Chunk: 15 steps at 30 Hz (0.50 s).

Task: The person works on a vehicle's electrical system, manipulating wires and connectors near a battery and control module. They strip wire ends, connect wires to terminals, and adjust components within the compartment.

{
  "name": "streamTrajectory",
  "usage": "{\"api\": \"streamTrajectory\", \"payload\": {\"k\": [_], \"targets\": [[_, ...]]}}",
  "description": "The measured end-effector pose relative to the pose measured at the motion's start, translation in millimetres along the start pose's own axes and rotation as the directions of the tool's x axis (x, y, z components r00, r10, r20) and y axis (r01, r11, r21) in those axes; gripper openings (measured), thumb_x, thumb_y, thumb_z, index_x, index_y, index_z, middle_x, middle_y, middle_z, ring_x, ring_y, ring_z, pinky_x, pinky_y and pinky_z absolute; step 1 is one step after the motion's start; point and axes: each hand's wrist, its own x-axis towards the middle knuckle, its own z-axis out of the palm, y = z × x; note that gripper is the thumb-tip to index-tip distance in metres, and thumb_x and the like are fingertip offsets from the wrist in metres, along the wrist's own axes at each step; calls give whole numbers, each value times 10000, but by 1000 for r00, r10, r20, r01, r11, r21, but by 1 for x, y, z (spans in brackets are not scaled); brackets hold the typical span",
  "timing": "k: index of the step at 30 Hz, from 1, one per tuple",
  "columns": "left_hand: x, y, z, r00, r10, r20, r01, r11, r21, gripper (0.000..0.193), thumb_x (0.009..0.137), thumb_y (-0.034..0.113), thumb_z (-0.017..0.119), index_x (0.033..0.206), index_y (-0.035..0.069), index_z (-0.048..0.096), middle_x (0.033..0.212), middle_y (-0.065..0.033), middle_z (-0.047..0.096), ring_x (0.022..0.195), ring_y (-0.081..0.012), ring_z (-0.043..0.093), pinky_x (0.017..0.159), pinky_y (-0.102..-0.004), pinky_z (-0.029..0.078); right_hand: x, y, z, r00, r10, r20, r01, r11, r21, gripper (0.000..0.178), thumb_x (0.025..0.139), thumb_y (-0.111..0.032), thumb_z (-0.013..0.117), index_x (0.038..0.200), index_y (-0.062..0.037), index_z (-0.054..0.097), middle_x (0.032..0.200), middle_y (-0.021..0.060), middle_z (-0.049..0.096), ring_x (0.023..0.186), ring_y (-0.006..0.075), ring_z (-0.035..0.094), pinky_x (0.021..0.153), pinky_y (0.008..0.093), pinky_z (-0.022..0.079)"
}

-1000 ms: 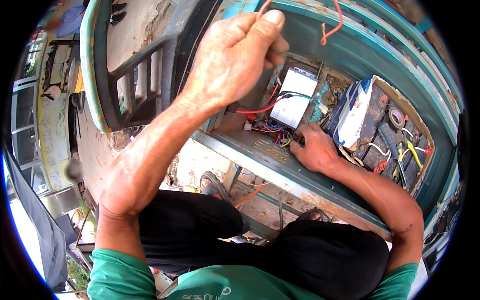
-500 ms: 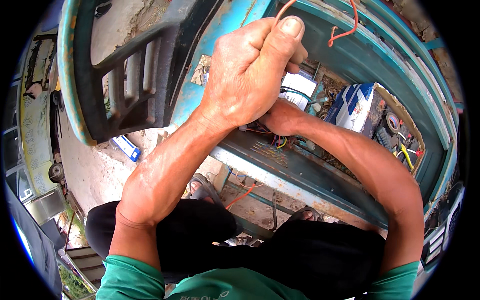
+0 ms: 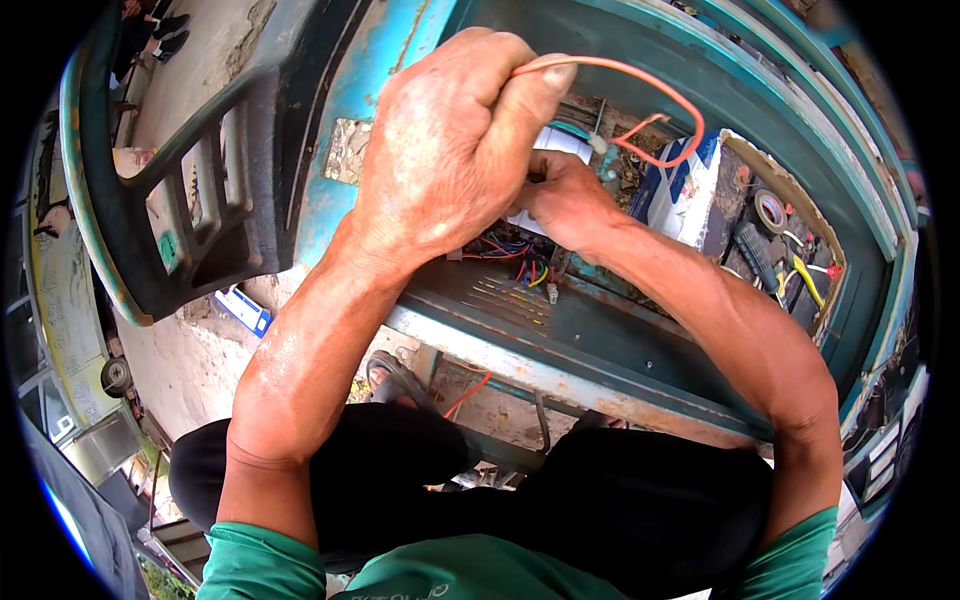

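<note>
An orange wire (image 3: 697,118) is pinched between the thumb and fingers of my left hand (image 3: 440,145). From there it loops to the right, and its end bends back above the teal metal compartment (image 3: 660,375). Lower and to the right, my right hand (image 3: 572,200) is closed, fingertips together. What it grips, if anything, is partly hidden behind my left hand. Below both hands lies a bundle of coloured wires (image 3: 530,268) with a small white connector (image 3: 552,292). Part of a white box (image 3: 563,143) shows behind my right hand.
On the right sits an open blue-and-white carton (image 3: 690,200) with a tape roll (image 3: 770,211), a dark-handled tool (image 3: 757,255) and a yellow-handled tool (image 3: 808,281). A black slatted plastic panel (image 3: 225,215) stands left. A small blue-and-white box (image 3: 243,311) lies on the ground.
My left hand has shifted left and slightly down, and the wire's loop has swung lower into view. My right hand has risen out of the wires, showing more of its fingers.
</note>
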Motion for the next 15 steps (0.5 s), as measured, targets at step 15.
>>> {"api": "streamTrajectory", "payload": {"k": [15], "targets": [[-1, 0, 1, 999, -41, 18, 42, 996, -84, 363, 1061, 293, 535, 1028, -26, 706, 885, -81, 719, 848, -150, 688, 772, -292, 543, 22, 36, 20, 986, -19, 167, 109, 830, -547, 297, 908, -168, 600, 1135, 4, 687, 1073, 234, 711, 1027, 357, 685, 912, 432, 530]]}}
